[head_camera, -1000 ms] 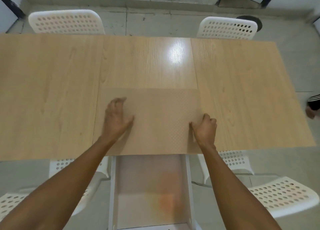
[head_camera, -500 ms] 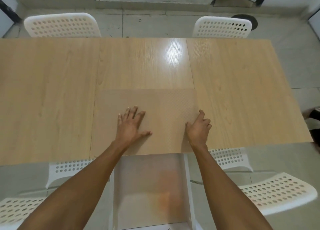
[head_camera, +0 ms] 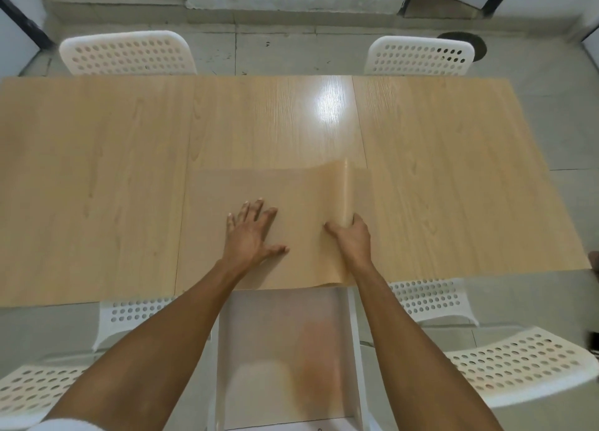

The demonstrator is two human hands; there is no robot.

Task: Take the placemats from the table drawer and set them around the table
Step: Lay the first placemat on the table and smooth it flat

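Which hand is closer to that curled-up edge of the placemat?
Right. The right hand pinches the curled edge of the top placemat and lifts it; the left hand lies flat on the mat, further left.

A single head-worn wide-angle view looks steeply down from above the table's (head_camera: 97, 187) near edge, facing across it toward the far chairs and wall. It sits close: both forearms fill the lower frame, the open drawer (head_camera: 285, 359) lying below the fingers, the tabletop spreading beyond them.
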